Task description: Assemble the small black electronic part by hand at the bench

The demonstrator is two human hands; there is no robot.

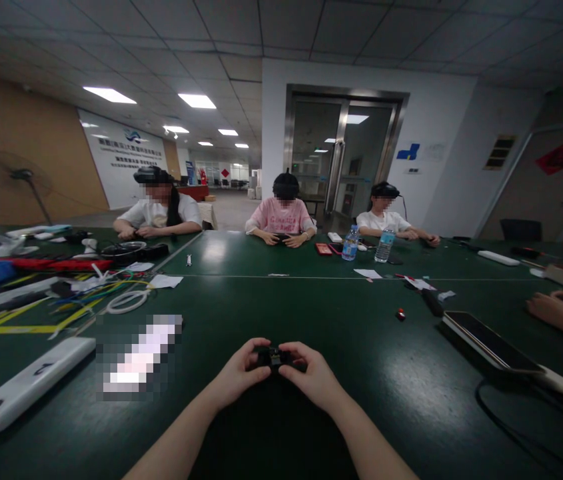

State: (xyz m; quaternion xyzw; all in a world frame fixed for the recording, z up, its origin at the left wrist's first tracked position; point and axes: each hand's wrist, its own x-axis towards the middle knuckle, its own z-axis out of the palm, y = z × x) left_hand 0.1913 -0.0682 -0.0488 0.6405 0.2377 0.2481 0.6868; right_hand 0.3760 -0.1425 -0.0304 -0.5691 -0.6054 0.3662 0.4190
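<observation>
My left hand and my right hand meet low over the dark green table, just in front of me. Both pinch a small black part between fingertips and thumbs, one hand at each end. The part is dark and tiny, with a pale spot in its middle; its shape stays unclear. My forearms rest on the table's near edge.
Three people sit across the table with small parts in their hands. Two water bottles stand near them. A phone on a cable lies at right, beside another person's hands. Cables, tape and white bars clutter the left.
</observation>
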